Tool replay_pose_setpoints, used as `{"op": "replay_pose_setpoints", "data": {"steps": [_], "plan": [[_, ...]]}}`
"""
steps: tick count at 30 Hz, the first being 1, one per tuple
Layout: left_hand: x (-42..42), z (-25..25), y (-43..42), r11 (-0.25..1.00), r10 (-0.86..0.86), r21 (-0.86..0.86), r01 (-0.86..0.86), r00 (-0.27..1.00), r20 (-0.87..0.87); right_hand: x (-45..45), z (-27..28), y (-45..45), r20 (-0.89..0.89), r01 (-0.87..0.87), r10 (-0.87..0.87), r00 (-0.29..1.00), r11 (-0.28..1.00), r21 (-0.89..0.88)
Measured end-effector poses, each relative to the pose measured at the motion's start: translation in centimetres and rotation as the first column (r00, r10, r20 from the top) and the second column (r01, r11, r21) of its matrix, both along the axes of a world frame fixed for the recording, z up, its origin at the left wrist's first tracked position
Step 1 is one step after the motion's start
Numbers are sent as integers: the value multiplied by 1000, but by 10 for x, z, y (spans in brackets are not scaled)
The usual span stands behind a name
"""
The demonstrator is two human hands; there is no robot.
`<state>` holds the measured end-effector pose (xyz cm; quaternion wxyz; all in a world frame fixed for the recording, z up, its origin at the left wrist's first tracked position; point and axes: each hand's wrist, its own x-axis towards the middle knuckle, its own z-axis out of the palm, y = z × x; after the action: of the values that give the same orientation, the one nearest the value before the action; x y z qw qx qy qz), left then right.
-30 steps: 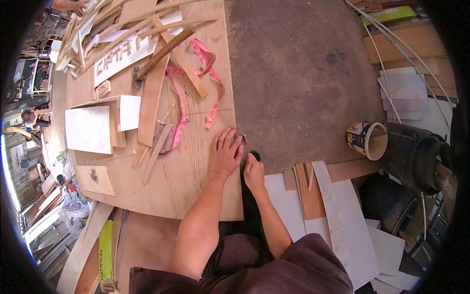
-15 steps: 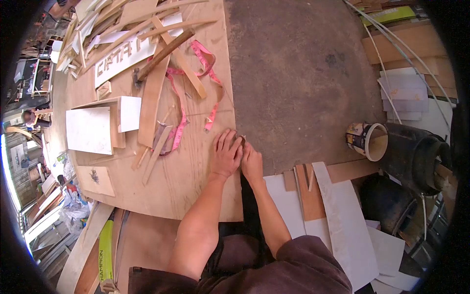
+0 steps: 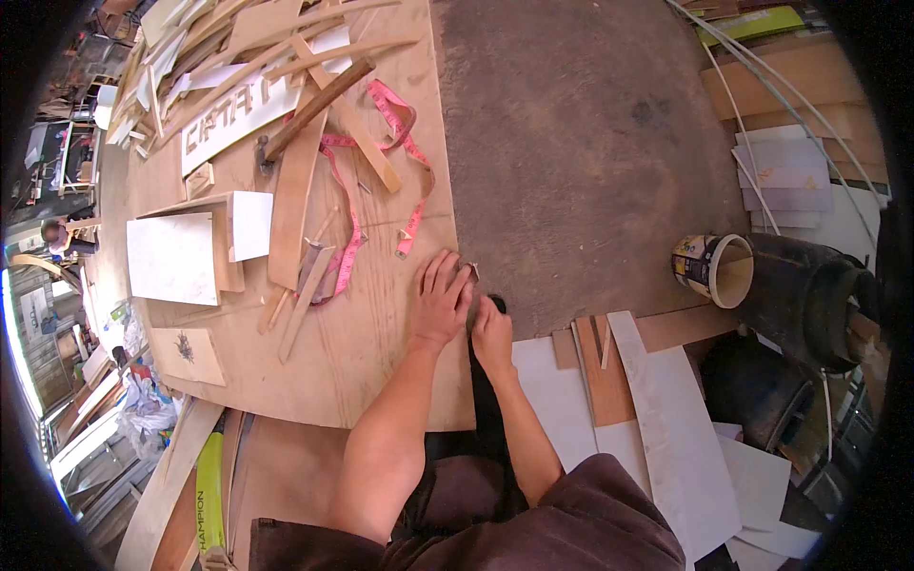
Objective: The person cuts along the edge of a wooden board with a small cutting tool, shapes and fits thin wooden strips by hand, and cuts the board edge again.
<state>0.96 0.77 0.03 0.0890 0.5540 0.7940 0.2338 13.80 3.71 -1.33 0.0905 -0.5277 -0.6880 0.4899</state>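
Note:
My left hand [image 3: 441, 303] lies on the right edge of the plywood tabletop [image 3: 381, 381], fingers bent and pressed close together. A small brownish piece [image 3: 474, 272] shows at its fingertips, too small to name. Just right of it, past the edge, my right hand [image 3: 493, 333] is closed in a fist. A dark, rounded thing [image 3: 498, 303] sticks out at the top of that fist; its kind is unclear. Ahead of my hands, a pink measuring tape [image 3: 353, 247] lies in loose loops. Beyond it, a hammer [image 3: 319, 109] rests across wooden strips.
A white box-like wooden piece [image 3: 171, 257] stands on the left of the tabletop, with piled wood offcuts [image 3: 228, 38] behind. To the right are a paint bucket [image 3: 731, 271], a black drum [image 3: 804, 295] and boards [image 3: 666, 419]. A person [image 3: 71, 235] is far left.
My right hand has drawn slightly back towards me, away from my left fingertips, and the dark rounded thing now shows at its top. My left hand has stayed in place.

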Motion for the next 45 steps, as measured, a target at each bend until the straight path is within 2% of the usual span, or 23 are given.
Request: {"op": "replay_pose_setpoints", "data": {"steps": [2, 4, 5, 7, 11, 13, 15, 17, 21, 27, 30, 33, 38, 41, 45], "plan": [[0, 3, 0, 1000, -3, -14, 3, 1000, 25, 6, -8, -7, 29, 7, -6, 1000, 999, -38], [2, 0, -3, 1000, 6, -11, -6, 1000, 25, 1, -4, -4, -33, 24, -22, 999, 997, 77], [2, -1, -2, 1000, 11, 3, -11, 1000, 18, -6, -6, 5, -34, 27, -24, 999, 996, 79], [2, 0, 0, 1000, 11, 5, -11, 1000, 6, -31, 15, 32, -5, -14, 14, 1000, 1000, -21], [2, 1, 0, 1000, 21, -6, -21, 999, 26, -7, 5, 7, -9, 6, -6, 1000, 1000, 12], [1, 1, 1, 1000, 19, -16, -19, 1000, 13, 9, 5, -9, 84, -1, 5, 996, 999, -49], [4, 2, -3, 999, 17, -39, -16, 1000, 5, 7, 2, -9, 79, 10, -7, 997, 999, -43], [2, 2, -1, 1000, 20, -16, -20, 1000, -16, -12, 0, 13, 19, -11, 9, 1000, 998, 62], [-1, 2, 0, 1000, -7, -20, 8, 1000, 29, -19, 6, 20, -65, -1, 4, 998, 999, 45], [3, 1, -2, 1000, 10, -22, -9, 1000, 29, 1, 4, 2, 68, -5, 7, 998, 999, -37], [1, 1, -2, 1000, 19, -8, -19, 1000, 16, -21, 5, 20, -2, -19, 19, 1000, 998, 51], [0, 1, 0, 1000, 7, -21, -7, 1000, 13, -12, 3, 5, -65, 73, -68, 996, 994, 79], [1, 6, 0, 999, 8, -36, -7, 1000, 11, 3, -13, -6, 73, 19, -20, 997, 1000, 15], [-1, 10, 0, 999, -2, -37, 2, 1000, 0, -34, 10, 29, 12, 19, -20, 1000, 998, 56], [1, 8, 0, 999, 2, -49, 0, 1000, 28, 1, 7, -1, 34, 7, -9, 999, 999, 45]]}}
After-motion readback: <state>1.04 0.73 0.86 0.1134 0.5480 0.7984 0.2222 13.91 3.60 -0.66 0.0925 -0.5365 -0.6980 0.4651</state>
